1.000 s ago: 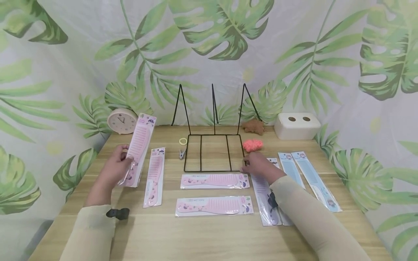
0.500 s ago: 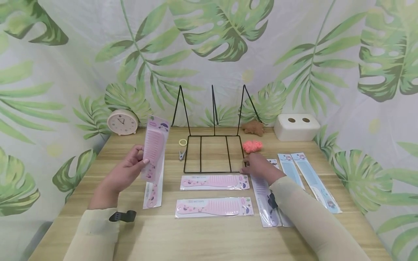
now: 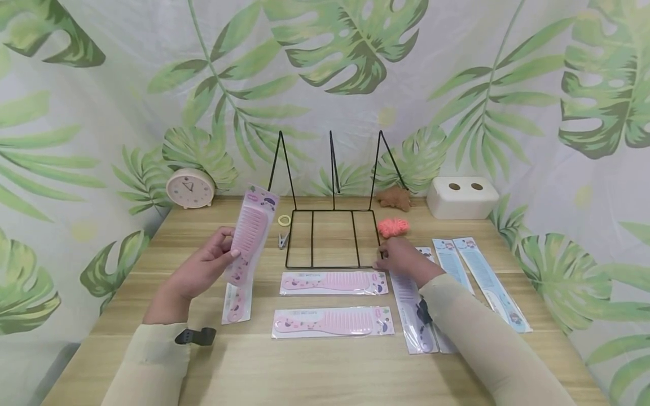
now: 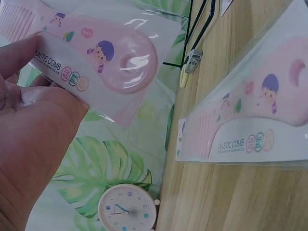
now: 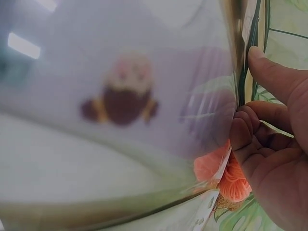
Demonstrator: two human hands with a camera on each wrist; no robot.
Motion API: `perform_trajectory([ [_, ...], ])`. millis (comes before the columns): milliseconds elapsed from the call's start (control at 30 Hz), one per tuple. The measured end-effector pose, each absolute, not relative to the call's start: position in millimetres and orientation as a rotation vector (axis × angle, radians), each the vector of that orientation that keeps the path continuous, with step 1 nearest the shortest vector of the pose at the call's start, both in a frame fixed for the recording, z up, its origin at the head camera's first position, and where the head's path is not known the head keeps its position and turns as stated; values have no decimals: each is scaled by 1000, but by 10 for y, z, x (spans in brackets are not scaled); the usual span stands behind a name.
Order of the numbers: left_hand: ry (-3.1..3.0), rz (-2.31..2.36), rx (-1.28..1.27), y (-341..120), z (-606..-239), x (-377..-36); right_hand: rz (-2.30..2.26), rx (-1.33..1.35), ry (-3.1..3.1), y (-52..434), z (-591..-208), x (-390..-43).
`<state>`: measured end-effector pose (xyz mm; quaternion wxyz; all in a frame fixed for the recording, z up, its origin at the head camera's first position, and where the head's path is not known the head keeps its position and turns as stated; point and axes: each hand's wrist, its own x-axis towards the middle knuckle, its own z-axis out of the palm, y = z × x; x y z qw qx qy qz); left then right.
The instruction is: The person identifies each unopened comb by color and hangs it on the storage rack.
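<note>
The left hand holds a packaged pink comb lifted off the bench, tilted with its top toward the wire rack; the grip is thumb and fingers pinching the lower half of the pack. In the left wrist view the same pack shows its round handle end and a "PLASTIC COMB" label, pressed against the palm. Beneath it, a 2nd pink comb lies flat on the bench, partly covered by the lifted one.

The right hand rests at the front right corner of the rack, its grip narrow, with the thumb against the black wire and the fingers curled next to it. Under that hand and forearm lies a purple comb pack.

2 more pink combs lie side by side in front of the rack, and 2 blue combs lie to the right. An orange hair tie bundle sits just beside the rack, with a yellow ring and a small clip on its left. A round clock, a brown toy and a white box stand along the back.
</note>
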<state>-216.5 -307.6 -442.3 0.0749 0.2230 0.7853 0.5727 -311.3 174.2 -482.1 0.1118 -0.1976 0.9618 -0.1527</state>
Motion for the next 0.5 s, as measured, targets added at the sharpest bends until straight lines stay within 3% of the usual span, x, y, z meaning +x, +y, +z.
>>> perform_trajectory([
  [500,2343,1728,651,-3051,-4446,-2172,-444,-556,2806,1746,-4825,-3133],
])
